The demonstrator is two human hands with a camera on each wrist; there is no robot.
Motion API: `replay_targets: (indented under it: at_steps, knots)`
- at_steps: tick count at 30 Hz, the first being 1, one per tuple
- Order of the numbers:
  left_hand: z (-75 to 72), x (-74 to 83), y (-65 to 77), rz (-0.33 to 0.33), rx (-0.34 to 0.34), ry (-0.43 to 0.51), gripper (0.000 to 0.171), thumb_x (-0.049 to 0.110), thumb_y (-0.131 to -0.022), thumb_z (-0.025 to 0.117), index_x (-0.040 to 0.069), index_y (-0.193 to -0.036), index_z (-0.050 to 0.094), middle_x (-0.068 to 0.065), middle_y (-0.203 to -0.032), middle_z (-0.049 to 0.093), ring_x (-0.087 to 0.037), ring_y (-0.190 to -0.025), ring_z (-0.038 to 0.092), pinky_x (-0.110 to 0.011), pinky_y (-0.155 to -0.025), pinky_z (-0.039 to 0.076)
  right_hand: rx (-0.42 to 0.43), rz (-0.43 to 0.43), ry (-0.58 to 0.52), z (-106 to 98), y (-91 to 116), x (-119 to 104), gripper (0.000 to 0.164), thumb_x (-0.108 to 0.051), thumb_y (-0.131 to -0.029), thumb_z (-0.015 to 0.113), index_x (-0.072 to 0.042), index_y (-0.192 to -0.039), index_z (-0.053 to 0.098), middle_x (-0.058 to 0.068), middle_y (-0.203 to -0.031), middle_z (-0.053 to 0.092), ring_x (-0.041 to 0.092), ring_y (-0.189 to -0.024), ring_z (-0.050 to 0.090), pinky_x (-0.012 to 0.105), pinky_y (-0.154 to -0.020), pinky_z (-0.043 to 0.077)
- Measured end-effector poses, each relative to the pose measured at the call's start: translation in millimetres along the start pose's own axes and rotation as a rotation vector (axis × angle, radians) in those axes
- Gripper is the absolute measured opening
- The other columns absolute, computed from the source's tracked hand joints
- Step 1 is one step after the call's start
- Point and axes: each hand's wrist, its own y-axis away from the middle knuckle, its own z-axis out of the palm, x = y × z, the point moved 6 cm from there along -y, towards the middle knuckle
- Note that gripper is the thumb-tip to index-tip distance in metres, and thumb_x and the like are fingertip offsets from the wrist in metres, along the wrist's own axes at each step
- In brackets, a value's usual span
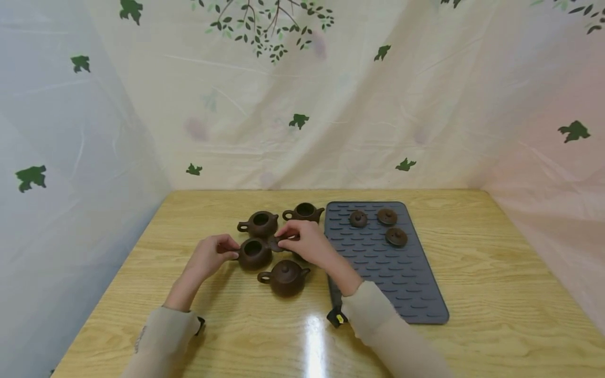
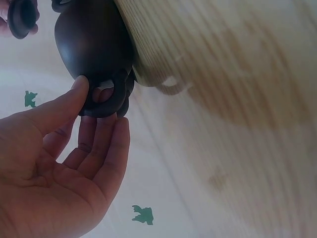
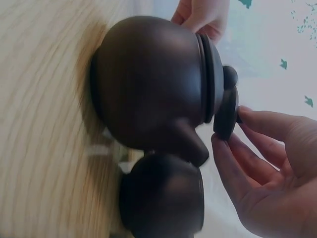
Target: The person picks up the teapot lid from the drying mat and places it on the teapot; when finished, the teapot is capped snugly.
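Observation:
My left hand pinches the loop handle of a dark brown clay teapot, which stands upright on the table with its mouth uncovered. Thumb and fingers close on that handle in the left wrist view. Just right of its mouth, a teapot lid is held by its knob in the fingertips of my right hand, tilted and above the table. Nearer me stands a teapot with its lid on. Behind are two uncovered teapots. Another dark pot is mostly hidden under the right hand.
A grey ridged mat lies to the right, with three brown lids on its far part. A small black object with a yellow mark shows by my right sleeve. Patterned curtains hang behind the table.

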Motion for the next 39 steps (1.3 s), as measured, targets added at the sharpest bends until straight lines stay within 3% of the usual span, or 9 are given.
replay_targets:
  at_steps: [11,21,26,33,39]
  knots:
    - [0.3,-0.9,-1.1,-0.001,-0.001,0.001,0.005,0.004,-0.09,0.072,0.006,-0.094,0.072,-0.011,-0.095,0.075,-0.025,-0.09,0.071,-0.043,-0.082,0.057,-0.02,-0.007,-0.039,21.6,-15.9,-12.1,0.012,-0.015,-0.093,0.071,-0.013,-0.105,0.073,0.004,-0.109,0.073,0.019,-0.103,0.07,0.031,-0.088,0.057]
    - [-0.6,0.1,-1.2,-0.001,-0.003,-0.003,0.005,0.004,-0.089,0.072,0.005,-0.094,0.071,-0.012,-0.095,0.075,-0.026,-0.09,0.071,-0.043,-0.081,0.057,-0.008,-0.019,-0.044,41.3,-28.4,-17.7,0.013,-0.015,-0.091,0.073,-0.013,-0.104,0.074,0.004,-0.105,0.074,0.018,-0.099,0.07,0.026,-0.085,0.056]
    - [-0.7,0.1,-1.5,-0.001,-0.002,-0.003,0.005,0.004,-0.089,0.072,0.005,-0.094,0.071,-0.013,-0.095,0.075,-0.026,-0.09,0.071,-0.043,-0.08,0.057,0.0,-0.012,-0.022,49.3,-31.8,-17.2,0.012,-0.016,-0.091,0.073,-0.013,-0.103,0.074,0.004,-0.104,0.075,0.018,-0.097,0.07,0.025,-0.083,0.055]
    - [-1.2,0.8,-1.4,-0.001,-0.007,-0.003,0.005,0.005,-0.089,0.072,0.005,-0.094,0.072,-0.013,-0.095,0.075,-0.026,-0.09,0.071,-0.043,-0.08,0.057,0.008,0.016,0.024,58.0,-35.8,-9.6,0.011,-0.019,-0.091,0.073,-0.016,-0.102,0.074,0.001,-0.109,0.073,0.018,-0.107,0.066,0.031,-0.093,0.053]
    - [-1.8,0.9,-1.8,-0.005,-0.013,-0.007,0.005,0.005,-0.09,0.072,0.005,-0.095,0.072,-0.012,-0.095,0.075,-0.026,-0.09,0.071,-0.042,-0.08,0.057,0.012,0.037,0.045,60.2,-37.4,-8.1,0.011,-0.02,-0.092,0.073,-0.018,-0.102,0.073,-0.001,-0.11,0.073,0.017,-0.107,0.066,0.031,-0.092,0.054]
